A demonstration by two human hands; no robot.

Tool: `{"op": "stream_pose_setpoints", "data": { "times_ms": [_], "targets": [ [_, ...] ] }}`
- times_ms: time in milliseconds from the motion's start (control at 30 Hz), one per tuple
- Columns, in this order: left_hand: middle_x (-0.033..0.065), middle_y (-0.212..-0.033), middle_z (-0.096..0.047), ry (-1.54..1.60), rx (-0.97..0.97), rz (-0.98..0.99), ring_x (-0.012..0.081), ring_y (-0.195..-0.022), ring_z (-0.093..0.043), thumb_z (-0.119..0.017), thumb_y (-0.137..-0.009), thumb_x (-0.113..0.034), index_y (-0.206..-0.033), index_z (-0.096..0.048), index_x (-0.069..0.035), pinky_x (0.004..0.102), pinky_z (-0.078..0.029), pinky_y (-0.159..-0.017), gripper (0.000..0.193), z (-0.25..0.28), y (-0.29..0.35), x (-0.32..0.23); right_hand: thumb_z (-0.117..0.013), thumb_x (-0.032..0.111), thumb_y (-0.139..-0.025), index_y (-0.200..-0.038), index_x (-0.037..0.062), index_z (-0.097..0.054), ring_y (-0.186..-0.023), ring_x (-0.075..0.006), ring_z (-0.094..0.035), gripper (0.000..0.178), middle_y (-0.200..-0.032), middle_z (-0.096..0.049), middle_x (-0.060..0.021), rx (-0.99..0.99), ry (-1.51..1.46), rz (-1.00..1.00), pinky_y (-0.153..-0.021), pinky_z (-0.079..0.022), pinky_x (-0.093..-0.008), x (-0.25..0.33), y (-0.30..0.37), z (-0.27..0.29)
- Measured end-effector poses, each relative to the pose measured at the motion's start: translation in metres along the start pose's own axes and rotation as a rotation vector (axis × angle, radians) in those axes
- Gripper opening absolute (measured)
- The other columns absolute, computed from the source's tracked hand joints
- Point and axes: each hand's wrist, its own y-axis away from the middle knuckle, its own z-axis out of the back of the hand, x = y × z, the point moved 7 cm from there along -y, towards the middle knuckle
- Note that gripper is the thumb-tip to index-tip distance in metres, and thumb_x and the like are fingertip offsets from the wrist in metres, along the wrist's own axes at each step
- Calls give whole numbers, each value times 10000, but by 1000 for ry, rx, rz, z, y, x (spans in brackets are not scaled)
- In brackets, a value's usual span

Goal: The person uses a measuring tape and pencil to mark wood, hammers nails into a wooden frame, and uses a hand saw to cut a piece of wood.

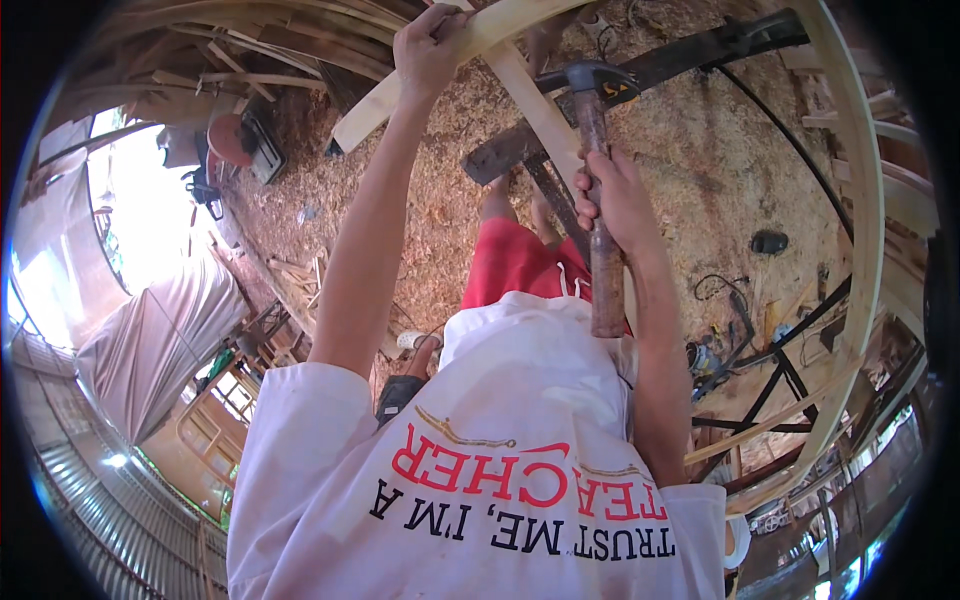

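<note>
My left hand is closed around a pale wooden board at the top of the view. A second pale board slants from beneath it toward my right hand; whether the two are fastened cannot be seen. In my right hand is a claw hammer, gripped mid-handle, its dark metal head up and away from me and the worn handle end pointing back toward my shirt. Behind the hammer lies a dark, thick beam with a dark leg slanting down from it.
Wood shavings cover the ground. A long pale strip curves down the right side. Stacked planks lie at the far left. A black cable, a dark frame and loose tools stand right. A draped cloth hangs left.
</note>
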Motion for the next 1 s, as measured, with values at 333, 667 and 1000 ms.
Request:
{"op": "stream_pose_setpoints", "data": {
  "times_ms": [333, 667, 1000],
  "targets": [
    [-46, -612, -461, -56, -38, -44, 59, -589, -403, -709, -911, -123, -958, -706, -20, 290, -351, -535, 113, 2, -1, 0, -476, 221, -1053, -1128, 26, -478, -509, -87, -465, 209, -772, -503, -22, 84, -42, -16, -441, -417, -269, 3, -3, 1],
    [-27, -636, -506, -50, -65, -49, 64, -615, -434, -703, -905, -112, -980, -707, -11, 287, -387, -557, 127, 3, -2, 3, -486, 222, -1053, -1144, 17, -480, -511, -86, -461, 224, -787, -502, -26, 82, -119, 24, -443, -414, -270, 13, 4, 14],
    [-69, -676, -512, 118, -11, -20, 48, -652, -447, -715, -875, -59, -979, -719, -19, 254, -376, -578, 111, -3, -2, 6, -451, 226, -1064, -1151, 36, -475, -506, -79, -458, 211, -800, -504, -19, 83, -26, 21, -450, -430, -271, 15, 19, -3]
  ]
}}
